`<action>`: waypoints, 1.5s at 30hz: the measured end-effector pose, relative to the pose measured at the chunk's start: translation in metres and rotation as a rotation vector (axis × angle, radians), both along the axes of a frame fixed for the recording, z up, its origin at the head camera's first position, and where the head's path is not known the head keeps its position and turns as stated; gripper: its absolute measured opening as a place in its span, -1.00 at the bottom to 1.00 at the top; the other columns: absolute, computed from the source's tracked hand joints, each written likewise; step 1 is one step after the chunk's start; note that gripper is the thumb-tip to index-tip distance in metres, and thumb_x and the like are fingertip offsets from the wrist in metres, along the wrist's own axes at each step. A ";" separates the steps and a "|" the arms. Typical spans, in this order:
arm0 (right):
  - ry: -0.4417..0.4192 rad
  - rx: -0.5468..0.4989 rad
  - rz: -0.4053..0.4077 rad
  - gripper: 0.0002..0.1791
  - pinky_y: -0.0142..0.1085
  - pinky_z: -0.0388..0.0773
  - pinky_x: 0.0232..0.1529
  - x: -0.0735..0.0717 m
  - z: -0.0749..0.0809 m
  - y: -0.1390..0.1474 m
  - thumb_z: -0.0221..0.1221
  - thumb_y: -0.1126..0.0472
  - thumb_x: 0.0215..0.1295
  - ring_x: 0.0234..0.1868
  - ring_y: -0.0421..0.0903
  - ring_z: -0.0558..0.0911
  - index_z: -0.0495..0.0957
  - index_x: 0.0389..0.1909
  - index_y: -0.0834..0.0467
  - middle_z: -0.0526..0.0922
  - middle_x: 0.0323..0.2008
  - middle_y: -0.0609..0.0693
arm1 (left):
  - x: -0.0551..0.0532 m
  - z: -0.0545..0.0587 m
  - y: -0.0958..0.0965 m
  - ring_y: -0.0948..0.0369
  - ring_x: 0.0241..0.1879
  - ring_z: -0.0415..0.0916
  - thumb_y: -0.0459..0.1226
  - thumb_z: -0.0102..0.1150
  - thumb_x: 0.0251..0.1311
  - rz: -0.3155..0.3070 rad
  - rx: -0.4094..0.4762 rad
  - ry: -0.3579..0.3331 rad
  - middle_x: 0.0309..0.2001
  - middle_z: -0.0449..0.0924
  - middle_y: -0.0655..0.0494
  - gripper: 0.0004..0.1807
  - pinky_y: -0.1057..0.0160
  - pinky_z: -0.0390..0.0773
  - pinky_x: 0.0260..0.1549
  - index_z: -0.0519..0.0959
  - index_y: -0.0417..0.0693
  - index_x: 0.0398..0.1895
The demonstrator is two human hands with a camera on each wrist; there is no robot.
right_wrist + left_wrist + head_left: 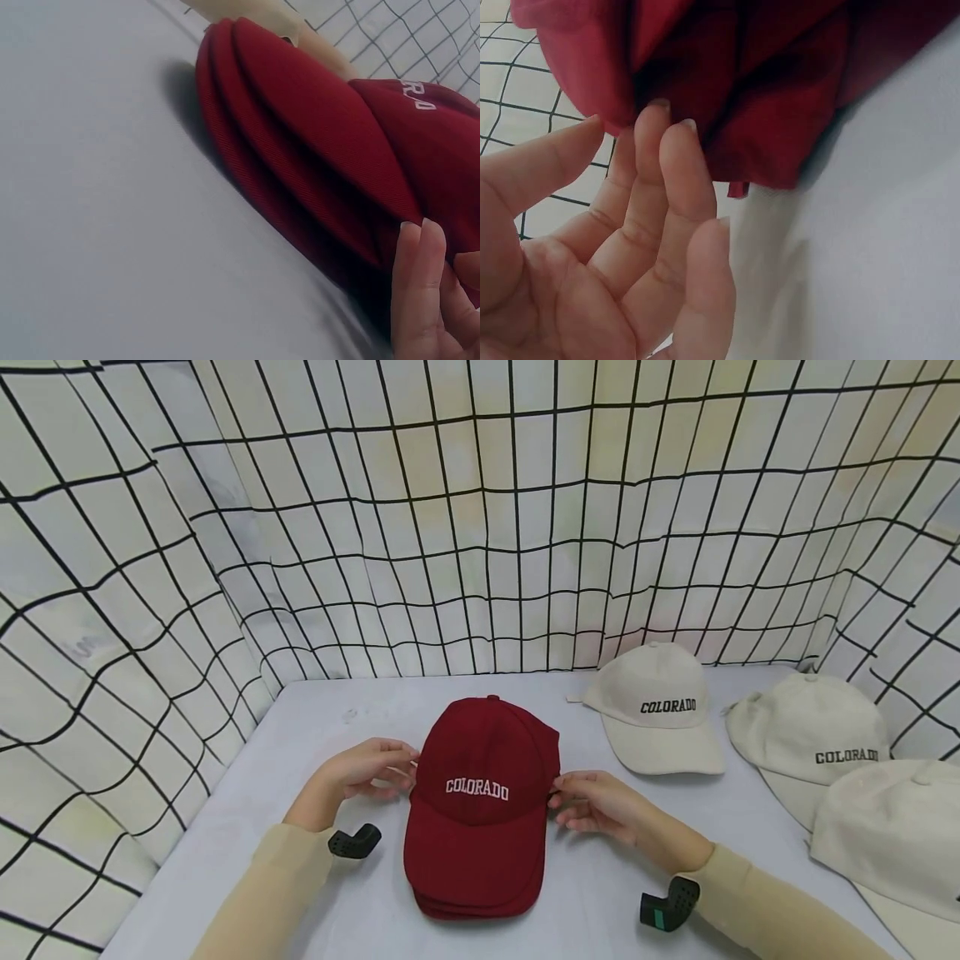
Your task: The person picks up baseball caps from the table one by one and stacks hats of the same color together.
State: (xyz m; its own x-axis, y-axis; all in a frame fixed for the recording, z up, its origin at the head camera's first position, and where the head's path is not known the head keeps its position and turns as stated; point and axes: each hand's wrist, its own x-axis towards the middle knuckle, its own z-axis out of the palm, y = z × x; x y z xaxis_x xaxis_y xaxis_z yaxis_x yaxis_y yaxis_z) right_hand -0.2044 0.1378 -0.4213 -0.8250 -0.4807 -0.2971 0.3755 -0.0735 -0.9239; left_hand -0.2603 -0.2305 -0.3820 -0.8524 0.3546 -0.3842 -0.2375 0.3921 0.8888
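Observation:
A stack of red caps (pixel 476 856) lies on the white table with brims toward me; the top one reads COLORADO in white. In the right wrist view, three nested brims (pixel 300 120) show one above another. My left hand (pixel 371 768) is at the left side of the stack, its fingers loosely bent and fingertips at the lower crown edge (pixel 772 127) in the left wrist view. On the opposite side, my right hand (pixel 600 806) has its fingertips against the stack's edge where brim meets crown. Two of its fingers (pixel 420 277) are nearly straight there.
To the right lie cream caps with dark COLORADO lettering: one at the back (pixel 660 714), another beside it (pixel 813 735), and a third nearer (pixel 892 835). A black grid net (pixel 510 535) over white cloth walls the table's back and sides.

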 end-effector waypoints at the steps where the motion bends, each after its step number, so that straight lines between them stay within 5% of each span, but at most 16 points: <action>1: -0.002 -0.003 -0.005 -0.84 -0.37 0.57 -0.39 -0.001 0.000 0.000 0.05 0.22 0.33 -0.46 -0.15 0.63 0.49 -0.17 0.22 0.60 -0.34 0.06 | -0.001 0.000 0.001 0.17 -0.32 0.55 -0.17 0.00 0.31 0.002 -0.001 0.000 -0.29 0.57 0.00 -0.74 0.20 0.57 -0.38 0.54 -0.18 -0.14; 10: -0.021 0.001 -0.045 -0.84 -0.40 0.56 -0.44 -0.009 0.000 -0.005 0.09 0.17 0.32 -0.50 -0.20 0.61 0.51 -0.29 0.20 0.60 -0.41 0.00 | -0.010 -0.005 0.011 0.17 -0.33 0.56 -0.12 0.04 0.29 0.069 -0.041 0.004 -0.29 0.55 0.00 -0.70 0.24 0.56 -0.42 0.53 -0.15 -0.09; 20: 0.000 0.022 -0.056 -0.81 -0.40 0.56 -0.40 -0.020 0.004 -0.010 0.08 0.15 0.32 -0.48 -0.19 0.62 0.48 -0.31 0.23 0.57 -0.39 0.02 | -0.012 -0.004 0.011 0.21 -0.34 0.56 -0.14 0.02 0.29 0.058 -0.053 0.008 -0.30 0.57 0.02 -0.66 0.28 0.55 -0.45 0.54 -0.20 -0.05; 28: 0.019 0.007 -0.030 -0.84 -0.40 0.57 -0.38 -0.031 0.002 -0.014 0.03 0.18 0.34 -0.45 -0.17 0.64 0.47 -0.31 0.21 0.55 -0.39 0.02 | -0.013 -0.007 0.007 0.23 -0.38 0.55 -0.17 0.02 0.26 0.058 -0.065 0.010 -0.40 0.60 0.07 -0.72 0.27 0.55 -0.44 0.60 -0.19 -0.23; 38: 0.018 0.076 -0.096 -0.73 -0.40 0.57 -0.41 -0.042 0.003 -0.024 -0.02 0.25 0.36 -0.51 -0.19 0.59 0.40 -0.05 0.35 0.53 -0.41 0.04 | -0.012 -0.007 0.006 0.26 -0.34 0.53 -0.24 0.06 0.22 0.119 -0.048 0.020 -0.34 0.61 0.08 -0.62 0.28 0.54 -0.41 0.48 -0.24 0.07; 45: 0.028 0.098 -0.097 -0.64 -0.39 0.57 -0.41 -0.042 0.004 -0.022 -0.02 0.25 0.35 -0.51 -0.18 0.60 0.36 0.06 0.41 0.55 -0.41 0.06 | -0.013 -0.009 0.008 0.25 -0.33 0.52 -0.31 0.10 0.15 0.189 -0.008 -0.004 -0.31 0.60 0.06 -0.59 0.27 0.53 -0.40 0.39 -0.22 0.08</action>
State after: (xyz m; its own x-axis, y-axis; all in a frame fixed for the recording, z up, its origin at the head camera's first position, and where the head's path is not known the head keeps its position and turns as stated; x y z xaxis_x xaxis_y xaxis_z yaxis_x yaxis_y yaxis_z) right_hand -0.2465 0.1155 -0.4171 -0.8747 -0.3686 -0.3146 0.3448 -0.0172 -0.9385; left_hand -0.2736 -0.2228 -0.3912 -0.9020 0.1852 -0.3901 -0.3113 0.3471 0.8847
